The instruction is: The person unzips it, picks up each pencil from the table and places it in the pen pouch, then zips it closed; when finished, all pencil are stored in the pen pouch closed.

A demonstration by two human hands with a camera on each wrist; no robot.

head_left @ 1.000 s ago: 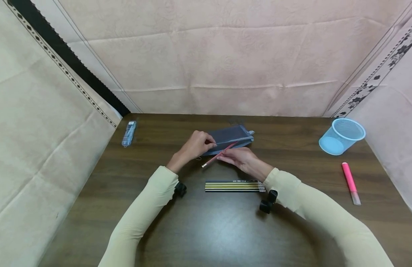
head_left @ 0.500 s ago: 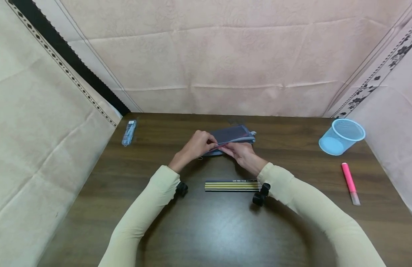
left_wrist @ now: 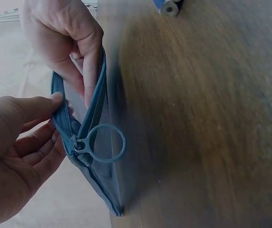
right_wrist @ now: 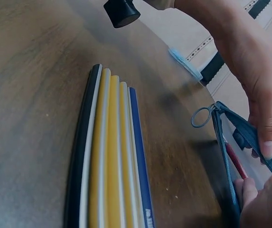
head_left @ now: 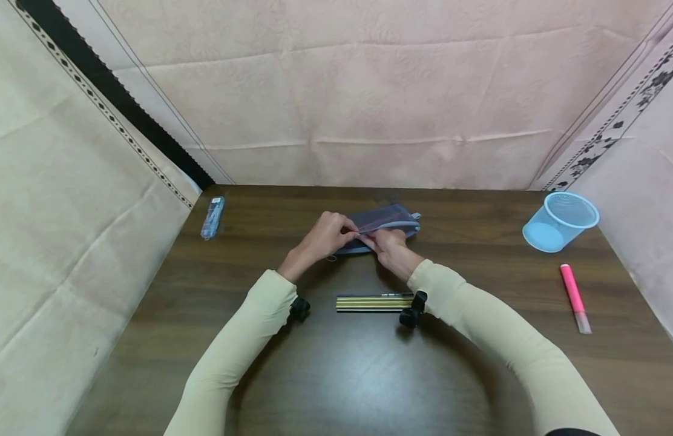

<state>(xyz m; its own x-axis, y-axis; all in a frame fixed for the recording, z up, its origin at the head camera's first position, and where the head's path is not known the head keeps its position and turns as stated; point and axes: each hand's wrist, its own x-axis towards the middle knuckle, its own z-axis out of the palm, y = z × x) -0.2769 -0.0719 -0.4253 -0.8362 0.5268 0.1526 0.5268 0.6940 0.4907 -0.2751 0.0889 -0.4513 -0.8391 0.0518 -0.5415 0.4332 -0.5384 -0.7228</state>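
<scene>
left hand [head_left: 325, 235] pinches one edge of the pouch [head_left: 384, 215] on the tabletop [head_left: 315, 375], as i see it on my feed; right hand [head_left: 393, 249] dips into its unzipped mouth, holding a red pencil [right_wrist: 235, 159]. i also see pencils [head_left: 371, 303] side by side, near the pouch.

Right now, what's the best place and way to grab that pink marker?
Probably mid-barrel, from straight above, pinching across its width: the pink marker is long and slim, lies flat on the table, and nothing touches its long sides.
</scene>
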